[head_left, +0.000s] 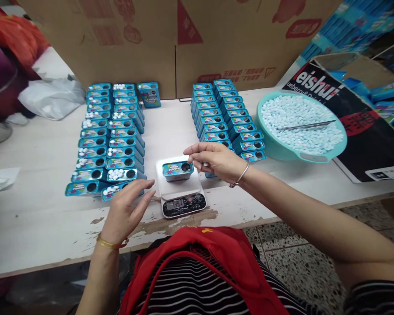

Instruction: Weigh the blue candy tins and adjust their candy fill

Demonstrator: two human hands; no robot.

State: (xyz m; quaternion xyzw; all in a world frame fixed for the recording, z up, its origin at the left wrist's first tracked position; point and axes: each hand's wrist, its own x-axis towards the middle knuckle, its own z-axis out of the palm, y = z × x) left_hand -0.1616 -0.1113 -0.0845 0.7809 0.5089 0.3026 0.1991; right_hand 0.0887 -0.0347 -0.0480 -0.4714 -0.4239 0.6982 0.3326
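Observation:
A blue candy tin (177, 169) with a round hole in its top stands on a small white kitchen scale (184, 205), whose display is lit. Just above the hole, my right hand (216, 161) has its fingers closed, and a small white candy (205, 164) shows in them. My left hand (128, 208) hovers left of the scale, thumb and fingers apart, holding nothing. Near it are two rows of blue tins (121, 163), many with white candies lying on their lids.
Two more rows of blue tins (213, 127) stand behind my right hand. At right, a turquoise bowl (265, 146) of white candies has metal tweezers (307, 125) on top. One tin (149, 95) leans against a cardboard box (151, 57). A plastic bag (54, 98) lies at left.

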